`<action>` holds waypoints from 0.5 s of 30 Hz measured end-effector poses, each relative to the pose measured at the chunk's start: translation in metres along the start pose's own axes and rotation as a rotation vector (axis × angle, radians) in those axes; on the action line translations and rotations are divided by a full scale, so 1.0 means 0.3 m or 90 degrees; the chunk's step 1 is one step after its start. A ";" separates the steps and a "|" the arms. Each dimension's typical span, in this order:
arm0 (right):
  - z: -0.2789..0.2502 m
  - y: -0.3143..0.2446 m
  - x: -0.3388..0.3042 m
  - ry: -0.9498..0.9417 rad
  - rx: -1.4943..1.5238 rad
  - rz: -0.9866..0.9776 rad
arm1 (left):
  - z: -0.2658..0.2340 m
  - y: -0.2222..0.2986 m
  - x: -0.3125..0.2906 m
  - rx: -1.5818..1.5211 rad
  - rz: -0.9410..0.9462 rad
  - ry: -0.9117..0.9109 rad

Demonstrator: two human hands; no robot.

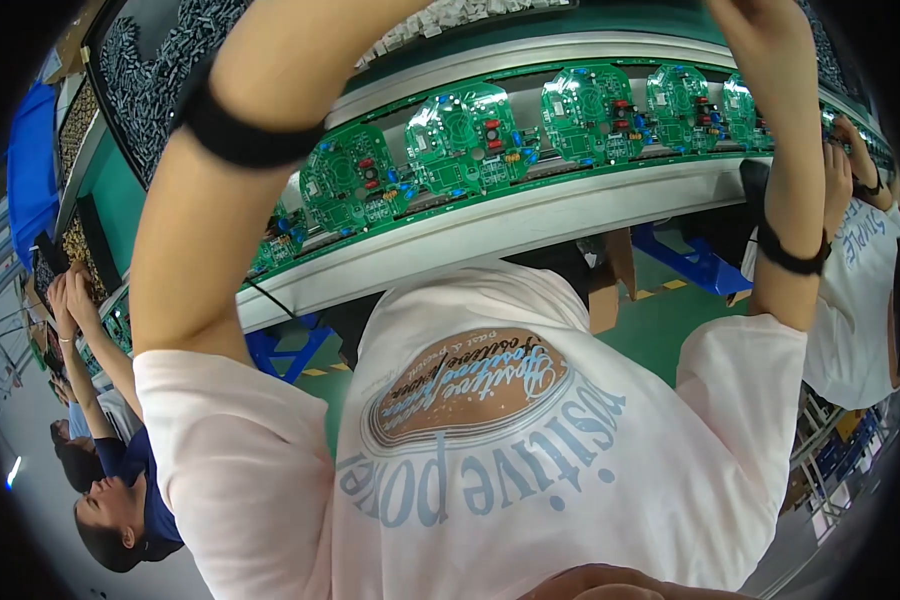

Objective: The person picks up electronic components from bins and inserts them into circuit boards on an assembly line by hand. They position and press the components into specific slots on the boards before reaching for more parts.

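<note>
My left arm (205,200) reaches up past the picture's top edge, a black band around it; the left hand itself is out of view. My right arm (785,170), also banded in black, stretches up to the top edge. Only the base of my right hand (755,12) shows there, its fingers cut off, so what it holds is hidden. Between my arms runs a line of green circuit boards (467,140) fitted with red, blue and black parts. They lie in a metal-railed conveyor (530,215), and neither hand is seen touching them.
A bin of dark small parts (155,85) stands at upper left, and white parts (440,22) lie beyond the conveyor. Co-workers' hands (70,295) are at the left; another person (860,290) works at the right. Blue supports (290,350) and a carton (605,300) are underneath.
</note>
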State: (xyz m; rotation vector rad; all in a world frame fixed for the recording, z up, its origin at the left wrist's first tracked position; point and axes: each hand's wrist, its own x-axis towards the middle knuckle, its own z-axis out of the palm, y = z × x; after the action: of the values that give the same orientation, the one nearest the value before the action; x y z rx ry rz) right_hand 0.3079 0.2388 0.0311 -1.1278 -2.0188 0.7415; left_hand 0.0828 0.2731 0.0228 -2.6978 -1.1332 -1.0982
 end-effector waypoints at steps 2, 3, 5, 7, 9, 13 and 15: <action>-0.003 -0.029 -0.082 -0.014 0.149 0.133 | -0.088 0.051 -0.086 -0.035 0.011 0.003; 0.023 -0.006 -0.127 -0.081 0.196 0.073 | -0.144 0.059 -0.155 -0.018 -0.060 -0.080; 0.062 0.024 -0.207 -0.144 0.226 0.030 | -0.166 0.083 -0.267 -0.026 -0.191 -0.235; 0.086 0.020 -0.269 -0.173 0.312 0.186 | -0.159 0.150 -0.325 -0.057 -0.173 -0.255; 0.109 0.048 -0.307 -0.192 0.359 0.262 | -0.152 0.199 -0.376 -0.086 -0.153 -0.300; 0.133 0.092 -0.323 -0.163 0.496 0.297 | -0.134 0.246 -0.424 -0.055 -0.155 -0.336; 0.143 0.083 -0.320 -0.137 0.524 0.313 | -0.130 0.247 -0.423 -0.050 -0.156 -0.335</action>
State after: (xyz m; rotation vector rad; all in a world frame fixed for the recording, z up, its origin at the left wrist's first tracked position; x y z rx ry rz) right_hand 0.3220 0.1597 -0.0415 -1.0459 -1.3248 1.7969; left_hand 0.0440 0.1294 -0.0076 -3.0705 -1.5454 -0.4482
